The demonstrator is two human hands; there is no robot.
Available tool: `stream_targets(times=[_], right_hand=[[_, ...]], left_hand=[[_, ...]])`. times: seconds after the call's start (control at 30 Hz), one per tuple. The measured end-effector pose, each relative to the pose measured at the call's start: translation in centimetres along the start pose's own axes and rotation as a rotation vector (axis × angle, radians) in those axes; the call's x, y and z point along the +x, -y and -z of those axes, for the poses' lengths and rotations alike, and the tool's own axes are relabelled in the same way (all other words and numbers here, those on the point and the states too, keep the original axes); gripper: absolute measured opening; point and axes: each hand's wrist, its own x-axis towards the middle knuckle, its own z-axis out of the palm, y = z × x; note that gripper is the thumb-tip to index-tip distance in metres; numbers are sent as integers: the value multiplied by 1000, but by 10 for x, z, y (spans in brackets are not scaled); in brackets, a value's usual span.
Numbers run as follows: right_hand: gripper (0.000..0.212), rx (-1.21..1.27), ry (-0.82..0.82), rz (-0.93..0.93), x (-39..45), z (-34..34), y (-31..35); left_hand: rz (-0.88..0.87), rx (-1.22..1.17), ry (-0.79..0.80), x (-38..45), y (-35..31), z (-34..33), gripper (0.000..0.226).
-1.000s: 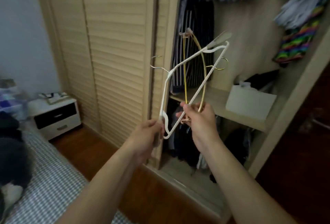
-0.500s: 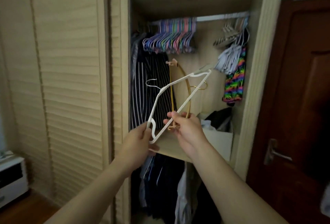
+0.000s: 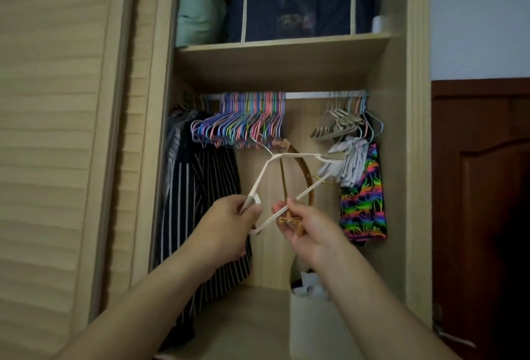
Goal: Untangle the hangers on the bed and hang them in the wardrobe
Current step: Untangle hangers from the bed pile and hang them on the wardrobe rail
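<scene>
Nearest the camera, 2 bare forearms reach up toward the open wardrobe (image 3: 413, 159). The left hand (image 3: 226, 227) has its fingers curled round one corner of a white hanger (image 3: 262, 176), thumb pressed on top. The right hand (image 3: 308, 229) pinches the lower end of a wooden hanger (image 3: 307, 176), fingers curled; the white hanger's straight bar passes under its thumb. The 2 hangers are interlocked, held tilted in the air in front of the hanging space and below the rail (image 3: 309, 95), touching nothing else that can be seen.

Behind them, a striped garment (image 3: 195, 202) hangs at the left. A dense bunch of coloured hangers (image 3: 243, 121) sits on the rail above it. To the right hang grey hangers (image 3: 338, 127), pale cloth and a neon-patterned garment (image 3: 362, 199).

Above the shelf (image 3: 281, 53) stand a dark storage box (image 3: 298, 1) and a green pillow (image 3: 198, 7). A louvred door (image 3: 57, 130) fills the left; a brown door (image 3: 481, 202) stands right.
</scene>
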Motion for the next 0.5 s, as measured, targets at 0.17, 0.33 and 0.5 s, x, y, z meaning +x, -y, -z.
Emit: stream_targets(times=[0.17,0.33,0.5], right_hand=[[20,-204,-51,7,60,5,7],[13,-904,-289,22,91,39,23],[22,-1418,-403,93,107,70,65]], left_hand=[[-148,238,-61,87,22,1,21],[-344,552,-118,145,26,9,28],[-420,637,-111,184,2,5,22]])
